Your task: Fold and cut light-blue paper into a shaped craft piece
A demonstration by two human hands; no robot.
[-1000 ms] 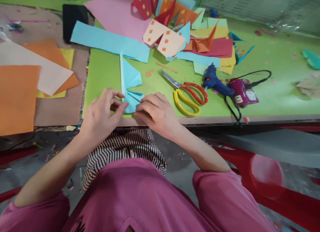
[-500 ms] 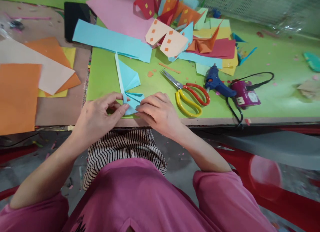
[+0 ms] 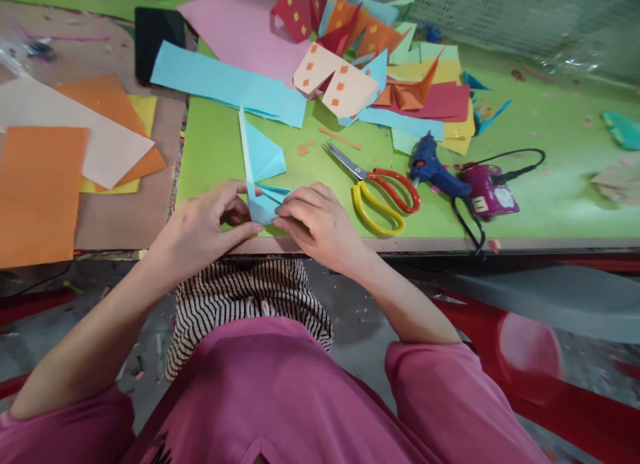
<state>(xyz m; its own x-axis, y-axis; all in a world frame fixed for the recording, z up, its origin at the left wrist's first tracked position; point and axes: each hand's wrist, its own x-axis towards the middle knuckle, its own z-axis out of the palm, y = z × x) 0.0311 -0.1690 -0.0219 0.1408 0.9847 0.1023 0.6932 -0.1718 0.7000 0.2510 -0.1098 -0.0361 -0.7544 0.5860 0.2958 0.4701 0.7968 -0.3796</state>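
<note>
A folded light-blue paper (image 3: pixel 264 155) lies near the table's front edge, with a narrow pale strip standing along its left side and pleats fanned out to the right. My left hand (image 3: pixel 213 217) grips its lower left part, the fingers behind the strip and the thumb at the bottom edge. At the lower right corner, my right hand (image 3: pixel 323 224) pinches the paper between thumb and fingers. Scissors (image 3: pixel 367 177) with one red and one yellow handle rest to the right of my right hand, blades apart.
A blue glue gun (image 3: pixel 434 167) leans by a purple box (image 3: pixel 493 191) with a black cord. Behind are a blue paper strip (image 3: pixel 225 84), pink paper (image 3: pixel 245 24) and a dotted cream paper wing (image 3: pixel 347 91). Orange sheets (image 3: pixel 43 191) lie left.
My left thumb has slid down from the paper's face to its bottom edge. The right hand keeps its pinch, and the whole view has shifted slightly.
</note>
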